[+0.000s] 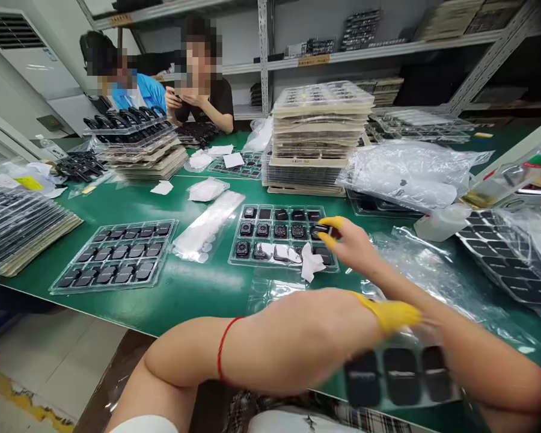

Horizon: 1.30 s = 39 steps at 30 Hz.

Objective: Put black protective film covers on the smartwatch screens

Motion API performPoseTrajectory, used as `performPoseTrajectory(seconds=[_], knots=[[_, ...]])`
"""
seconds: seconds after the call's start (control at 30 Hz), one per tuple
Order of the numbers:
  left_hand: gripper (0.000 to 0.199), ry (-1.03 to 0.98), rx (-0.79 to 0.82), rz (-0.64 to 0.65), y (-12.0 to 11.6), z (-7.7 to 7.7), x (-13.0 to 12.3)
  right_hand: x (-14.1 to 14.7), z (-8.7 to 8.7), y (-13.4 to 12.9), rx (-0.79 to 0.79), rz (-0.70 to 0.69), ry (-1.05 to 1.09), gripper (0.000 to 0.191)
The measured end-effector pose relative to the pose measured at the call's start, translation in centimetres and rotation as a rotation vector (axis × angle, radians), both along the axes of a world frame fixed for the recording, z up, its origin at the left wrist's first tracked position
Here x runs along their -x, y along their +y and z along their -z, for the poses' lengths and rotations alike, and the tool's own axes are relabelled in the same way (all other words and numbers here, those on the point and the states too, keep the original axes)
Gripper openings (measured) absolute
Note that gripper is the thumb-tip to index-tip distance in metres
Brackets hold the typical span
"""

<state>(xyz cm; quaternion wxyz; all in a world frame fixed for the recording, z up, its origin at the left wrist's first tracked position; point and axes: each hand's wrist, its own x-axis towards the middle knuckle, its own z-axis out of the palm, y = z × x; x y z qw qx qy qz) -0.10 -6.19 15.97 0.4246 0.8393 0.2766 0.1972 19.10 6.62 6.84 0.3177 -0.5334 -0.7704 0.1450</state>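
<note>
My right hand [354, 243], with yellow finger cots, pinches a small black square watch case [321, 230] at the right edge of a clear compartment tray [238, 263]. Several black watch cases sit in that tray, and torn white paper [312, 263] lies over its front right part. My left hand [315, 340], a red string at its wrist, reaches across in front of my right forearm. Motion smears it, and its yellow-covered fingertips are partly hidden. Just below those fingertips is a sheet of black rounded-square pads [402, 376]; whether they grip it is unclear.
A second tray of black pieces [117, 255] lies left. Long clear plastic film [210, 225] lies between the trays. Tall tray stacks [318, 138] and bubble wrap [406, 174] stand behind, crumpled plastic [433, 270] to the right. Two people [202, 102] sit across the green table [198, 300].
</note>
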Motion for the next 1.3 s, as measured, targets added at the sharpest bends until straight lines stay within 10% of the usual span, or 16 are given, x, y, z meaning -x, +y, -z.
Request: performPoseTrajectory(seconds=[0.2,0.37,0.77,0.97,1.17,1.3], knots=[[0.051,-0.324,0.698,-0.303,5.2,8.8,-1.4,-2.4,0.4,-4.7,-0.155,-0.175,0.202,0.015],[0.060,-0.472,0.748,-0.293,6.0,13.0,-1.6,-1.1,3.4,-7.5,-0.180,-0.371,0.062,0.030],[0.109,-0.252,0.585,-0.299,4.9,15.6,-1.6,-1.1,6.2,-7.0,0.308,-0.244,0.360,0.026],[0.070,-0.368,0.673,-0.373,5.2,15.7,-2.0,-1.6,4.5,-7.2,0.027,-0.322,0.125,0.023],[0.058,-0.339,0.832,-0.376,5.4,14.6,-1.5,-8.3,5.2,-0.1,0.242,0.251,-0.407,0.017],[0.061,-0.356,0.859,-0.273,5.3,14.8,-1.5,-7.6,6.3,0.5,0.081,0.233,-0.570,0.031]])
